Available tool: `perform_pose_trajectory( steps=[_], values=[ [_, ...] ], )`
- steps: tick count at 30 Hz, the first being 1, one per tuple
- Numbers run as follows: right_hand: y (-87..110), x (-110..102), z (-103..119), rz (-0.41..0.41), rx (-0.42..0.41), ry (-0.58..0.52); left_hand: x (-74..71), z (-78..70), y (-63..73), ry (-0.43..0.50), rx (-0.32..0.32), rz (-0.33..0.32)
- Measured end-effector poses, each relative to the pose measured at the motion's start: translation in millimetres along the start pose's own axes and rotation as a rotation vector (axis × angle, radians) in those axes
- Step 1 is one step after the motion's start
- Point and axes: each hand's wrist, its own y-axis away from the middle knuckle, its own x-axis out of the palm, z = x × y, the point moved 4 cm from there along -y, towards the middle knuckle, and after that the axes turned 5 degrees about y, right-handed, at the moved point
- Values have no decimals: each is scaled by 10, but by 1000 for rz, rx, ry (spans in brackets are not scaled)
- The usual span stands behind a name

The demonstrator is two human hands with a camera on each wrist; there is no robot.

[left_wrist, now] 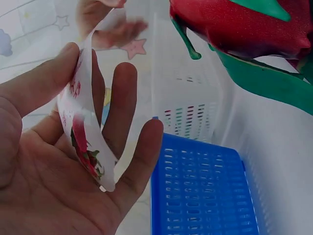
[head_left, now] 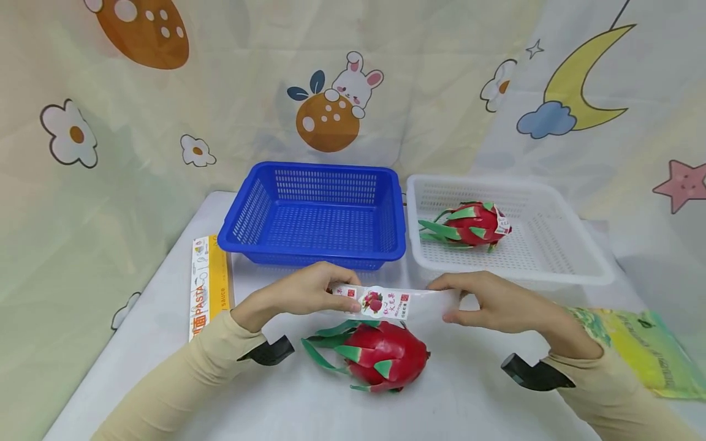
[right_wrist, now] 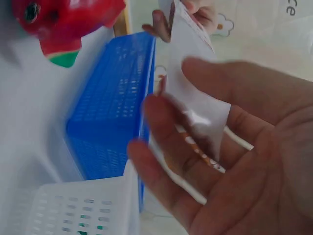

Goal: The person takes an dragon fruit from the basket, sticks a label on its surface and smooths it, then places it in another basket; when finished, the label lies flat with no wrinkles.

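Note:
A white strip of stickers (head_left: pixel 386 302) printed with dragon fruit pictures and red writing is stretched level between both hands. My left hand (head_left: pixel 317 288) pinches its left end between thumb and fingers. At the other end, my right hand (head_left: pixel 485 300) pinches the plain white part, its thumb (right_wrist: pixel 215 78) lying on the strip in the right wrist view. Just below the strip, on the table, lies a red dragon fruit (head_left: pixel 388 355) with green leaves pointing left; neither hand touches it.
Behind the hands stand a blue basket (head_left: pixel 314 252) and a white basket (head_left: pixel 573 245). A second dragon fruit (head_left: pixel 477 225), bearing a white sticker, lies in the white one. A yellow pasta box (head_left: pixel 220 275) is at left, a yellow-green packet (head_left: pixel 651 349) at right.

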Motion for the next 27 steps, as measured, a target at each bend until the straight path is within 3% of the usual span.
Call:
perform_pose_trajectory(
  steps=[4,7,11,14,20,27],
  values=[
    [-96,-10,106,-159,-26,87,14,12,-54,20,-38,12],
    [-217,-2,303,-273,-149,121,42,21,-96,66,-67,43],
    [-379,154,524,-316,-351,201,92,42,-141,163,-87,99],
    [-459,285,574,-350,-447,276,108,69,-158,228,-76,132],
    [-504,380,524,-463,-519,311,88,157,-165,344,-55,188],
    [-507,400,484,-548,-540,281,87,236,-178,437,-101,180]
  ],
)
